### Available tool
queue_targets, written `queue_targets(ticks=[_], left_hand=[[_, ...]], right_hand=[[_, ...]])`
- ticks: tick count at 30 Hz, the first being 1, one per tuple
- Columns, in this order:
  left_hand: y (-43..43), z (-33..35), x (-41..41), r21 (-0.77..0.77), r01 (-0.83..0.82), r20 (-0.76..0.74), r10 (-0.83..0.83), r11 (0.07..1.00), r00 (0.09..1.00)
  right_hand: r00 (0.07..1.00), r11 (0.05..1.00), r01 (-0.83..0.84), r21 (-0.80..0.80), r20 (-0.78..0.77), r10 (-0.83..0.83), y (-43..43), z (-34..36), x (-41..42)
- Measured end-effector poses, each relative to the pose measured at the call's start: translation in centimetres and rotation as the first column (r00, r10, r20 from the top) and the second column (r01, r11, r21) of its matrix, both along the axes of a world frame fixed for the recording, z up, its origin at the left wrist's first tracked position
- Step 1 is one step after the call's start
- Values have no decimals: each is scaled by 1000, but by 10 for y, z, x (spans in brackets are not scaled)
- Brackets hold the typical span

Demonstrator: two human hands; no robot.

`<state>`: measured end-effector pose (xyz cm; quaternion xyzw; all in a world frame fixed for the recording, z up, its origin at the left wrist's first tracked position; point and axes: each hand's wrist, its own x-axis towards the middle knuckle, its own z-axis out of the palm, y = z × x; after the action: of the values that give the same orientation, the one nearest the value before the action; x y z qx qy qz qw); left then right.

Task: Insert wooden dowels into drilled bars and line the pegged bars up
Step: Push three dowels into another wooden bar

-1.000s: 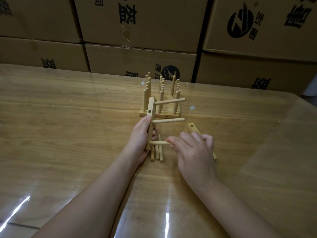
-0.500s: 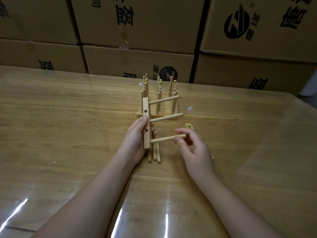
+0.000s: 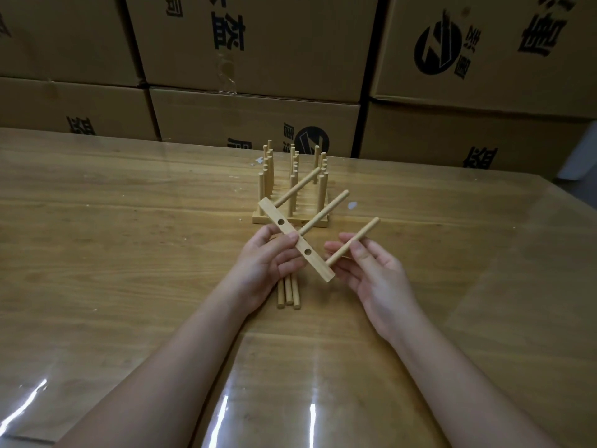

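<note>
My left hand (image 3: pixel 268 260) grips the drilled bar (image 3: pixel 295 242), held tilted above the glossy wooden table (image 3: pixel 129 237). My right hand (image 3: pixel 371 273) pinches the bar's nearest dowel (image 3: pixel 352 240) between thumb and forefinger. Loose dowels (image 3: pixel 288 291) lie beneath my left fingers. Pegged bars (image 3: pixel 290 218) stand just beyond them, with stacked cardboard boxes (image 3: pixel 252 118) behind.

Just the one view here: a head-worn wide-angle cam looking forward and down over the counter (image 3: pixel 97 253). Both forearms come in from the bottom edge, so the left hand (image 3: pixel 268 263) and right hand (image 3: pixel 371 273) sit close, mid-frame. The upper part of the frame catches the stacked cardboard boxes (image 3: pixel 258 43) behind the counter's far edge.
</note>
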<state>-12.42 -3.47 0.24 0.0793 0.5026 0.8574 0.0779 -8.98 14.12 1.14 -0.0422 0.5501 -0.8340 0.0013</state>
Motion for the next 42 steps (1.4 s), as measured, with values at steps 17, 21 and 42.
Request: queue_targets(ticks=[17,21,42], left_hand=[[2,-2,1,3,68,4,-68,998,998],[2,-3,1,-43,99,-10,-100,994,995],[4,-1,5,-87,127,-79,-134,988,988]], right_hand=[[976,975,218,52,-38,-216,5,-4,-7],[975,974,224,36,-5,-224,10,-6,-9],[957,956,288,64,19,-289,9,-13,-14]])
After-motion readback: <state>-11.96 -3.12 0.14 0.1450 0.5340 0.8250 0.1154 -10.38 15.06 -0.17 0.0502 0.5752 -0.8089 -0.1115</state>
